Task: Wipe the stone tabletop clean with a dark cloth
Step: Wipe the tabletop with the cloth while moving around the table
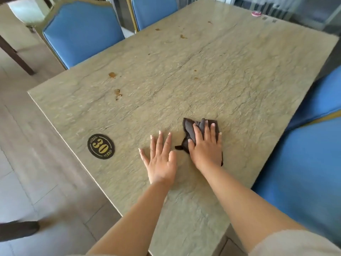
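A beige stone tabletop fills the head view. A crumpled dark brown cloth lies on its near right part. My right hand presses flat on the cloth with straight fingers and covers most of it. My left hand rests flat on the bare stone just left of the cloth, fingers spread, holding nothing. Brown stains mark the stone: one at the left, smaller ones below it, and others farther back.
A dark oval plate with the number 30 sits near the table's left edge. Blue padded chairs stand at the far left, far middle and right. A small pink round object lies at the far corner.
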Tool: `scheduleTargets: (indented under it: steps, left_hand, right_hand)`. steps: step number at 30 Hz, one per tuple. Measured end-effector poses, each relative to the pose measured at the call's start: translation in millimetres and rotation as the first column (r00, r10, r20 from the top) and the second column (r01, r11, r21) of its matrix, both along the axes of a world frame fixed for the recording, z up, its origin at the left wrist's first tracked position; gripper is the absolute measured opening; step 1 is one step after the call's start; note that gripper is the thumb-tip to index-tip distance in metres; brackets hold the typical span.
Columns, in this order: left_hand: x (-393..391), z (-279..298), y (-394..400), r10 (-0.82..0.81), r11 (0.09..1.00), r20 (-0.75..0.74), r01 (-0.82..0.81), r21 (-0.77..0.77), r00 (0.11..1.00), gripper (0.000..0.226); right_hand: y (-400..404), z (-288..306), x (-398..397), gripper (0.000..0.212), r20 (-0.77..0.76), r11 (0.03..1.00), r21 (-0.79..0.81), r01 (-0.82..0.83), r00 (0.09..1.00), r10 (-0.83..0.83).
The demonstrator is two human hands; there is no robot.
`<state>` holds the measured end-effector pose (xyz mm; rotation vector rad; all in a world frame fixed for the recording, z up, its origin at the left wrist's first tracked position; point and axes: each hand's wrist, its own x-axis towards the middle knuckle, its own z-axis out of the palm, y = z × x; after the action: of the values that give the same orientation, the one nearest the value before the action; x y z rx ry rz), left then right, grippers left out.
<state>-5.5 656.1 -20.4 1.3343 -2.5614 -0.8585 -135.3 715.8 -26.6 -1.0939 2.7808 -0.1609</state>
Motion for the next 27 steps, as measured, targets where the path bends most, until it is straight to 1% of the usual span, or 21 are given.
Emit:
scheduleTargets:
  steps: [1,3,4,5,7,8,11,12,13,14,15,17,19,20,21,22,23,25,26,27]
  left_hand:
    - [3.8,3.7,-5.7,-0.007,0.995,-0.053,0.012,0.096,0.999,0.068]
    - [13.1,11.4,-23.0,0.006,0.954,-0.145,0.038,0.296,0.989,0.055]
    - [20.2,15.8,-34.4,-0.001,0.938,-0.175,0.061,0.341,0.985,0.051]
    - [28.7,19.9,-46.6,-0.026,0.939,-0.199,0.093,0.332,0.98,0.049]
    - [49.1,26.0,-76.1,-0.1,0.96,-0.223,0.153,0.236,0.97,0.045]
    - [59.4,28.0,-93.6,-0.129,0.969,-0.213,0.169,0.181,0.968,0.042]
    - [82.7,27.6,-151.5,-0.197,0.975,-0.175,0.212,0.072,0.965,0.037]
    - [87.5,26.4,-170.2,-0.213,0.974,-0.155,0.223,0.05,0.965,0.037]
    - [91.1,24.8,-187.8,-0.215,0.975,-0.129,0.22,0.028,0.968,0.039]
    - [94.7,22.7,-204.2,-0.203,0.979,-0.097,0.205,0.007,0.974,0.041]
    - [97.8,19.2,-218.6,-0.193,0.981,-0.059,0.193,-0.016,0.979,0.044]
    - [103.4,10.3,-242.6,-0.213,0.975,0.022,0.214,-0.059,0.977,0.05]
    - [108.6,2.5,-261.8,-0.257,0.963,0.062,0.261,-0.069,0.964,0.054]
    - [111.5,0.7,-269.8,-0.277,0.957,0.057,0.281,-0.077,0.959,0.053]
    - [113.5,0.4,-277.0,-0.296,0.949,0.042,0.299,-0.102,0.954,0.05]
    - [114.6,1.2,-284.1,-0.318,0.937,0.028,0.319,-0.141,0.948,0.046]
    - [114.6,2.1,-292.3,-0.343,0.922,0.019,0.341,-0.182,0.939,0.043]
    - [110.6,2.2,-312.8,-0.396,0.889,0.028,0.391,-0.24,0.918,0.041]
    - [105.5,1.8,-326.5,-0.409,0.877,0.046,0.407,-0.255,0.911,0.043]
    - [98.5,0.8,-343.3,-0.414,0.869,0.068,0.416,-0.266,0.908,0.045]
  right_hand:
    - [-7.5,-0.1,11.7,0.06,0.005,0.999,0.02,0.041,0.999,-0.041]
    - [-21.5,-2.1,41.2,0.06,-0.003,0.995,0.01,0.099,0.995,-0.099]
    - [-29.9,-1.7,58.6,0.061,-0.027,0.992,-0.01,0.128,0.991,-0.128]
    - [-39.4,-1.5,76.2,0.063,-0.033,0.99,-0.019,0.139,0.99,-0.139]
    - [-57.9,1.0,108.9,0.067,-0.014,0.995,0.021,0.096,0.995,-0.096]
    - [-63.5,0.0,120.5,0.067,-0.009,0.998,0.041,0.039,0.999,-0.039]
    - [-61.0,-1.8,125.4,0.059,-0.001,0.987,0.017,-0.16,0.987,0.16]
    - [-57.2,-3.9,120.0,0.057,-0.009,0.979,0.02,-0.203,0.979,0.203]
    - [-56.1,-5.1,114.1,0.056,-0.008,0.978,0.028,-0.206,0.978,0.207]
    - [-58.7,-4.5,108.9,0.057,-0.014,0.986,0.035,-0.161,0.987,0.161]
    - [-65.1,-4.5,105.2,0.058,-0.019,0.997,0.045,-0.071,0.997,0.072]
    - [-88.2,-4.4,100.2,0.058,-0.039,0.984,0.042,0.174,0.984,-0.172]
    - [-121.1,-2.1,99.7,0.059,-0.018,0.914,0.052,0.402,0.916,-0.401]
    - [-139.5,0.8,100.9,0.061,0.007,0.873,0.068,0.484,0.874,-0.485]
    - [-158.0,3.9,103.9,0.064,0.027,0.846,0.082,0.527,0.847,-0.531]
    - [-175.6,5.9,109.3,0.066,0.032,0.851,0.085,0.518,0.853,-0.522]
    - [-191.9,5.4,117.3,0.067,0.019,0.891,0.071,0.449,0.892,-0.451]
    - [-214.5,2.6,132.5,0.066,-0.018,0.972,0.023,0.234,0.972,-0.233]
    - [-221.8,0.7,132.4,0.065,-0.028,0.987,0.016,0.158,0.987,-0.157]
    - [-228.6,-0.6,125.6,0.065,-0.033,0.992,0.019,0.122,0.992,-0.121]
